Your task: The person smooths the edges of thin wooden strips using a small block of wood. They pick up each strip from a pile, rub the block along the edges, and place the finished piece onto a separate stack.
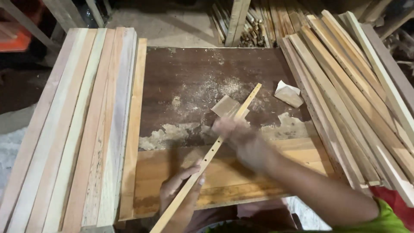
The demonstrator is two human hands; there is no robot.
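While the left hand point(181, 194) pinches a thin holed wooden strip point(215, 146) at the surface's near edge, the blurred right hand point(241, 138) presses sandpaper point(226, 106) on it mid-surface; dark sawdusty surface point(181, 77), stacked slats point(82, 125) either side.
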